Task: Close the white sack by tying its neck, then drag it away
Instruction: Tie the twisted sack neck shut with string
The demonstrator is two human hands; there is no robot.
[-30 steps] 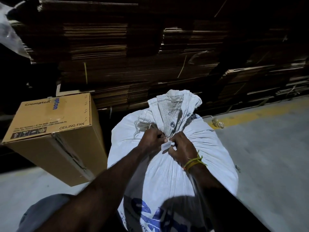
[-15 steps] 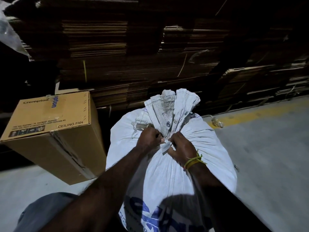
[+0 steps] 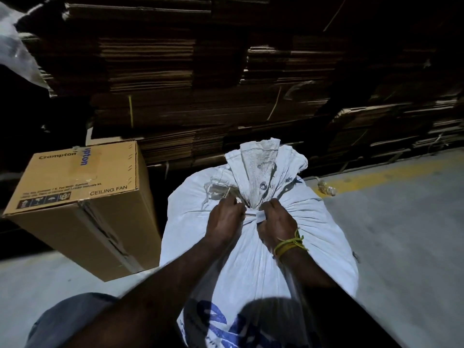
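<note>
The white sack (image 3: 253, 247) is standing on the floor (image 3: 401, 234) beside a cardboard box (image 3: 82, 197), its neck (image 3: 258, 187) bunched. Left hand (image 3: 224, 219) and right hand (image 3: 277, 223) are each pinching the tie strip (image 3: 254, 215) there.

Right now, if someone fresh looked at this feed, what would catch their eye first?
The bulging white sack fills the middle, its neck gathered upward, with the left hand and right hand gripping a pale tie strip at the neck. Left of it stands a tilted cardboard box marked CEILING FAN. Behind both rise dark stacks of flattened cardboard, and a yellow floor line runs at right.
</note>
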